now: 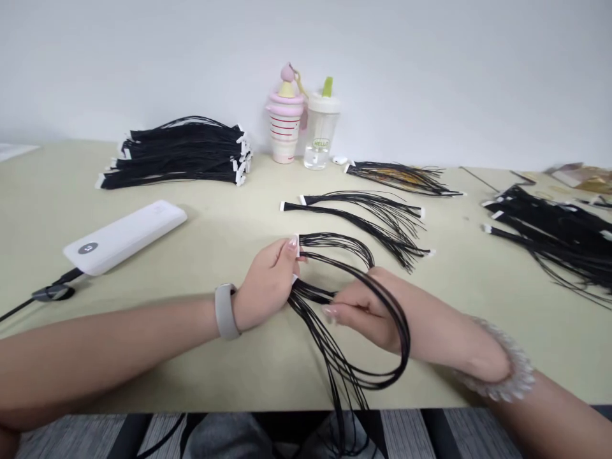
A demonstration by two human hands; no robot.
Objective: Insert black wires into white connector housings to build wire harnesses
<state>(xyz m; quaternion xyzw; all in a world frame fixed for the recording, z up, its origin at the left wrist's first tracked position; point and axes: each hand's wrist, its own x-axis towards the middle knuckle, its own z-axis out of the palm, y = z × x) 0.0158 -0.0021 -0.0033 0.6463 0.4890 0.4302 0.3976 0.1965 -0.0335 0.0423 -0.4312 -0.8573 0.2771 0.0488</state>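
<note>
A black wire harness point(329, 335) with white connectors is held between my two hands over the table's front part. My left hand point(268, 280) is closed around its white connector end point(297, 245), thumb on top. Just to the right, my right hand point(377, 309) pinches a group of the black wires. Some wires arch in a loop around my right hand, and loose ends hang down past the table edge. Beyond my hands lie two more black wire harnesses point(354, 220), their white connectors toward the left.
A stack of black harnesses point(182, 153) lies at the back left, and a white power bank point(127, 236) with a cable sits nearer. A pink cup point(285, 127) and a clear bottle point(321, 131) stand by the wall. More wires point(564, 236) spread at right.
</note>
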